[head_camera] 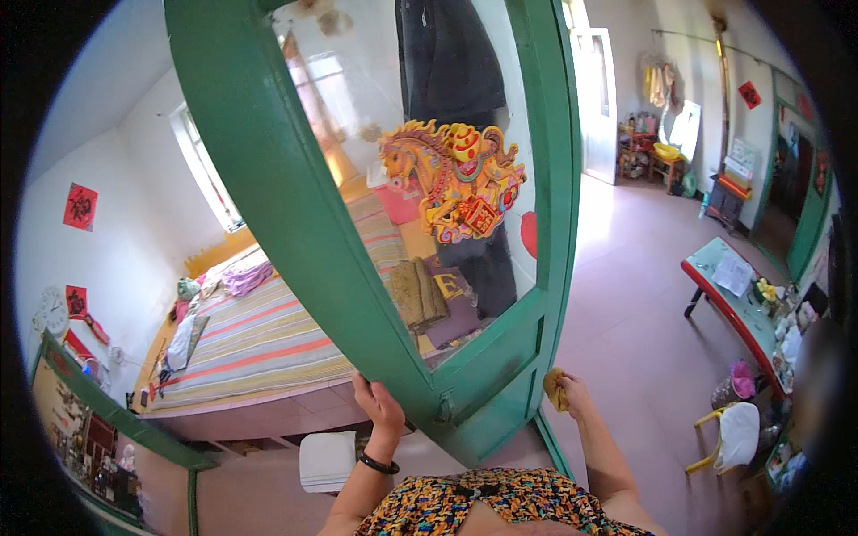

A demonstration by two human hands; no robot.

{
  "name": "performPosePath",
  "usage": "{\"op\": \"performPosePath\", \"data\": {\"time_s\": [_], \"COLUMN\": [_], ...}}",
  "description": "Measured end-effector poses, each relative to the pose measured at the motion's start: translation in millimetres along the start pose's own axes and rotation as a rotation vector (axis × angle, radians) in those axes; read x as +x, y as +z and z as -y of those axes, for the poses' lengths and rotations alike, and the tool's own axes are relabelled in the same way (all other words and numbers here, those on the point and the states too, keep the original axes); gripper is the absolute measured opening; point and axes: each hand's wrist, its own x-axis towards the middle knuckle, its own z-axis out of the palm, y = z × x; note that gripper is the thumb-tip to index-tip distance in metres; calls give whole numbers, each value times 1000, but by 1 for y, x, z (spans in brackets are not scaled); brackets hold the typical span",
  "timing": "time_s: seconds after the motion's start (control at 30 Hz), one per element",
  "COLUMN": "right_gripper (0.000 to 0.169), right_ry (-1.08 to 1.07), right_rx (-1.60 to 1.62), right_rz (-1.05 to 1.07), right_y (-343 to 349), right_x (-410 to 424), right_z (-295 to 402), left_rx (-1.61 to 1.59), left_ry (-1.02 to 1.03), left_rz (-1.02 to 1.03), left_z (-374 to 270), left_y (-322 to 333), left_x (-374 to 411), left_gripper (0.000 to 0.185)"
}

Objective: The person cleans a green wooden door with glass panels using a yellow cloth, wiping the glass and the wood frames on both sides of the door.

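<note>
A green wooden door with a glass pane stands directly before me. On the glass is a colourful horse-shaped decoration. My left hand, with a dark bracelet at the wrist, is against the door's left edge; whether its fingers grip the edge is unclear. My right hand pinches a crumpled yellow-brown cloth beside the lower right side of the door.
Left, behind the door, is a wide bed platform with a striped cover; a white-topped stool stands below. Right are a red-edged table with papers, a chair with yellow legs, and a dark stove. Beyond, a white door stands ajar.
</note>
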Motion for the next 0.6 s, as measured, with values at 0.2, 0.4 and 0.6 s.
{"op": "performPosePath", "data": {"time_s": [0.2,0.4,0.6], "right_gripper": [30,36,37], "right_ry": [-91,-269,-341], "right_rx": [547,593,725], "right_rz": [-36,-144,-300], "right_y": [-10,-21,-59], "right_x": [-72,-156,-207], "right_z": [5,6,-7], "left_rx": [-341,-452,-616], "left_ry": [170,438,456], "left_rz": [367,628,739], "left_z": [-37,-46,-77], "left_y": [4,24,67], "left_x": [-20,-48,-95], "left_gripper": [43,62,70]}}
